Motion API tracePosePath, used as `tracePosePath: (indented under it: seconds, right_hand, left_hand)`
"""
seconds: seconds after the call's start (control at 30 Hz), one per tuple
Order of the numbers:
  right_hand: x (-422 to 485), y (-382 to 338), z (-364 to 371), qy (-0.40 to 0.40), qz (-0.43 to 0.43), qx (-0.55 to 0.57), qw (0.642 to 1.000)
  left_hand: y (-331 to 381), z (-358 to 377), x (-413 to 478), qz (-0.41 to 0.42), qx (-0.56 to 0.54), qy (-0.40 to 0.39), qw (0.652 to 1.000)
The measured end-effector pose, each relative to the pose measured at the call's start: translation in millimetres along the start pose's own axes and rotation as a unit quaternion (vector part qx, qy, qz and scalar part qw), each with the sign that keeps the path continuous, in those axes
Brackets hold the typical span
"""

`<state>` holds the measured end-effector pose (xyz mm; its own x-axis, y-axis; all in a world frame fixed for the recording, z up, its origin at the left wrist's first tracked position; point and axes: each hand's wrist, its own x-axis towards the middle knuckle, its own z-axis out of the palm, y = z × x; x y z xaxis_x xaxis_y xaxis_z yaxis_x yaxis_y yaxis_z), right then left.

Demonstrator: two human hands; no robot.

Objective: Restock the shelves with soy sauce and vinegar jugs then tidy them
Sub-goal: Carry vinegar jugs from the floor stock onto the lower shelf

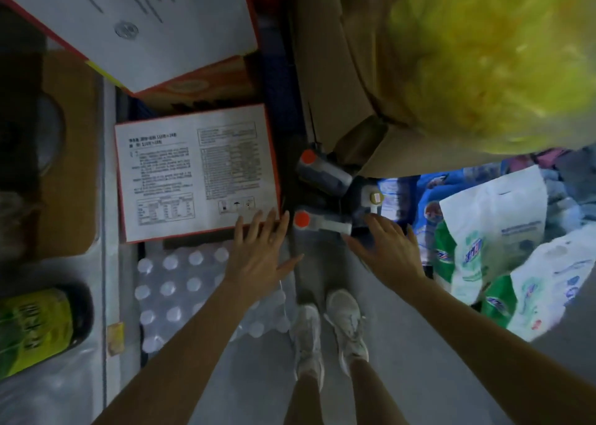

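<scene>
Jugs [325, 174], three counted, down on the grey floor [403, 376] in the gap between a printed carton and a brown cardboard box [338, 69]. All three dark-bodied and lying over rather than upright.

Head view, jugs one by one:
- far orange-capped jug [308, 158], tilted, cap towards the carton.
- near orange-capped jug [303, 219], white handle pointing right, closest to the feet.
- pale-capped jug [362, 198], just right of the other two, partly under the edge of the brown box.

Hands, two, neither holding anything:
- left hand [258, 250] spread wide, fingers straight, tips over the near right corner of the lower carton [193, 173]; cannot tell whether touching it.
- right hand [387, 250] also spread wide, palm down, just right of the near jug's white handle; contact not clear.

Around them:
- Cartons with white printed tops and red edges, two: the lower one by the left hand, the upper carton [145, 21] farther up and overlapping the frame's top.
- One shrink-wrapped water pack [174, 289], white caps in rows, under the left forearm.
- Two pale shoes [308, 337], side by side below the jugs.
- One yellow bag [500, 63], blurred, on the brown box.
- Two white-and-green bags [490, 231] at right; blue packaging behind them too blurred to count.
- One green-labelled bottle [35, 328] at lower left.
</scene>
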<state>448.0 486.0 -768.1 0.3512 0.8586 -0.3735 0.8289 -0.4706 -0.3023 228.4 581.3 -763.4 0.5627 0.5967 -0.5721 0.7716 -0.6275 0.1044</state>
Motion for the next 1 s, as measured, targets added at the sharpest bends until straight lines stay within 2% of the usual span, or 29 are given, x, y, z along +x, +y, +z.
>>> tracePosePath:
  seconds: [0.1,0.17,0.27,0.37,0.53,0.83,1.0]
  right_hand:
    - [23.2,11.7,39.6,-0.034,0.017,0.038,0.999]
    - [36.8,17.6,64.6,-0.052,0.028,0.080,0.995]
    - [52.1,23.1,97.1,-0.044,0.017,0.098,0.994]
    - [67.1,30.8,126.7,-0.053,0.012,0.112,0.992]
    - [90.1,38.4,167.7,-0.054,0.005,0.152,0.987]
    - [114.8,45.7,184.0,-0.023,-0.006,0.224,0.974]
    - [122.1,41.7,175.7,-0.069,-0.020,0.195,0.978]
  left_hand:
    - [-6.9,34.5,26.9,-0.002,0.009,-0.021,1.000]
    - [-8.9,53.4,44.7,-0.008,0.029,0.006,1.000]
    - [-15.0,81.9,72.1,-0.004,0.059,0.036,0.998]
    - [-19.2,103.2,94.6,-0.030,0.048,0.024,0.998]
    - [-20.3,127.9,121.9,-0.015,0.043,0.025,0.999]
    - [-20.9,152.6,163.3,0.017,-0.074,0.036,0.996]
    - [-23.6,159.0,166.7,0.005,-0.182,0.042,0.982]
